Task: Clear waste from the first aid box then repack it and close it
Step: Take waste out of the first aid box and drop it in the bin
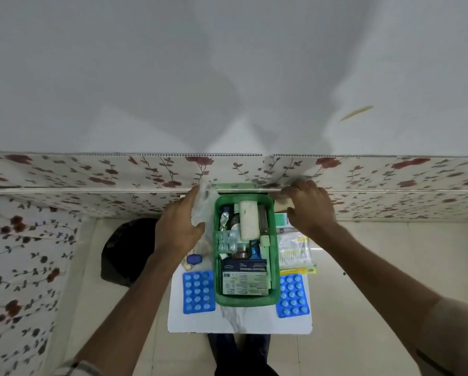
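A green first aid box [273, 256] stands open on a small white table [241, 322], its lid [234, 186] tipped back against the bed. Inside lie a white roll [248, 219], a silver blister strip [227, 241] and a dark medicine carton [245, 278]. My left hand [179, 226] is closed on a clear plastic wrapper [204, 203] just left of the box. My right hand [310, 206] grips a small beige packet [281, 204] to the right of the box's far corner.
Two blue tablet sheets [198, 291] [293, 295] lie either side of the box. A packet of cotton buds [295, 252] and a small blue cap [194, 259] rest on the table. A black bag [129, 251] sits on the floor at left. A floral-sheeted bed [91, 175] borders the far side.
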